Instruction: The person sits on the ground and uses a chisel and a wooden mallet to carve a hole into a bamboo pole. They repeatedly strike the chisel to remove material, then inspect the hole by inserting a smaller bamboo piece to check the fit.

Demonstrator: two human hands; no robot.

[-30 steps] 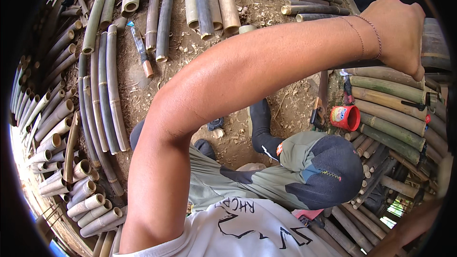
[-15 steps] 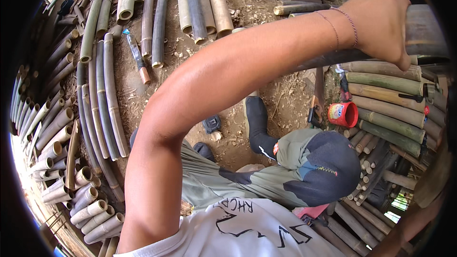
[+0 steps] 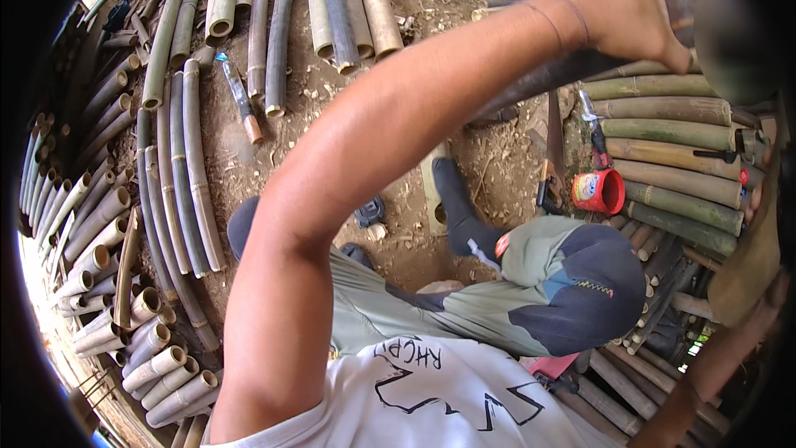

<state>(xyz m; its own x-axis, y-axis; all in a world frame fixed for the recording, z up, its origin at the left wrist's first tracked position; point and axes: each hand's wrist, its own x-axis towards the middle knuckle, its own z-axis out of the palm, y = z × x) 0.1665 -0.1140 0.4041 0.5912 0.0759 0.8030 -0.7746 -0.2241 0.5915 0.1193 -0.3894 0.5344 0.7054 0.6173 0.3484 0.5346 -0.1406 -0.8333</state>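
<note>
My left arm reaches across from the lower left to the upper right. At its end, my left hand (image 3: 630, 4) is closed around a thick dark bamboo pole (image 3: 547, 75), which runs partly hidden behind the forearm. The pole's upper end is blurred near the dark rim. My right forearm (image 3: 705, 377) enters at the lower right; the fingers of that hand are lost at the rim. Beside it is a tan, flat-looking shape (image 3: 746, 257) that I cannot make out.
A handsaw (image 3: 550, 158), a red tub (image 3: 599, 192) and a row of bamboo poles (image 3: 663, 129) lie to the right. A knife-like tool (image 3: 240, 99) rests on the dirt floor (image 3: 249, 170). Bamboo stacks (image 3: 157, 365) line the left. My bent knee (image 3: 597, 282) is below.
My left hand and the bamboo pole have shifted up and left in the picture. My knee appears farther right, and the tan shape at the right rim sits higher.
</note>
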